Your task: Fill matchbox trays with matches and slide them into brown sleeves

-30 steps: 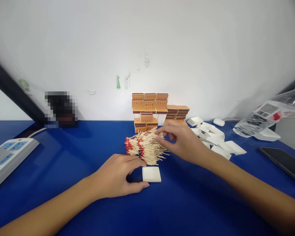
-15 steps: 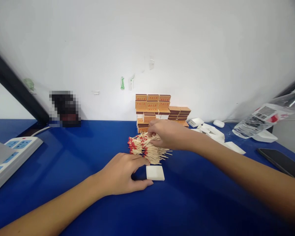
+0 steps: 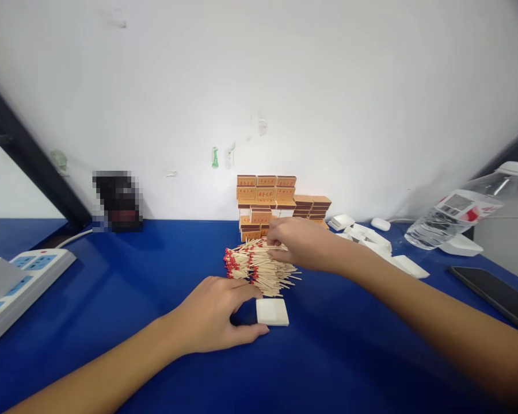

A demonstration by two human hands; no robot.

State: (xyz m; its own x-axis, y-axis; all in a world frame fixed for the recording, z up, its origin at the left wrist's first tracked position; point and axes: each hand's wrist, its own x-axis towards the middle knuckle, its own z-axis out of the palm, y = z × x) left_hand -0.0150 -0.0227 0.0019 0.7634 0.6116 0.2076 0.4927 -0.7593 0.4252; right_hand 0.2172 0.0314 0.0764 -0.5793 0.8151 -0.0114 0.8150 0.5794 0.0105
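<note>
My left hand (image 3: 222, 315) rests on the table, thumb and forefinger gripping the left side of a small white matchbox tray (image 3: 272, 311). Just behind the tray lies a heap of wooden matches (image 3: 263, 267), their red heads mostly toward the left. Over the heap's back right part is my right hand (image 3: 304, 244), fingers closed in a pinch; what they hold, if anything, I cannot make out. Beyond it, orange matchboxes (image 3: 265, 194) stand stacked against the wall, their lower right part partly covered by my right hand.
White tray pieces (image 3: 371, 237) lie to the right of the stack, near a small white case (image 3: 380, 223). A clear plastic bottle (image 3: 457, 207) leans at the right, with a black phone (image 3: 496, 296) in front. A power strip (image 3: 30, 287) sits at the left edge.
My view has tilted up slightly, so everything sits a little lower in the picture. My right hand has shifted slightly over the matches; my left hand keeps its place at the tray.
</note>
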